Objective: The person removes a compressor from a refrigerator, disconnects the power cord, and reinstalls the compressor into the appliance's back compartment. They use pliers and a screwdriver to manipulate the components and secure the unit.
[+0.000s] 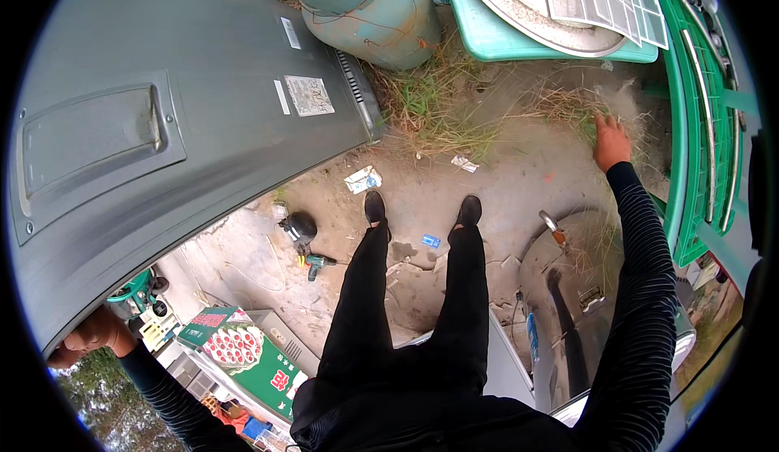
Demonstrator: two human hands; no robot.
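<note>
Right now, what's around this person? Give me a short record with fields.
Left hand: at the edge of a large grey metal cabinet
Right hand: beside dry grass, grip unclear
Floor: power drill, small blue packet
Top: teal metal cylinder
Lower left: green printed box

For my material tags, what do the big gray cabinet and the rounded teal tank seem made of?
Gray cabinet: probably painted sheet metal, satin, judging by its smooth, soft sheen. Teal tank: likely painted steel, dull and worn; rust-like brown patches suggest it.
</note>
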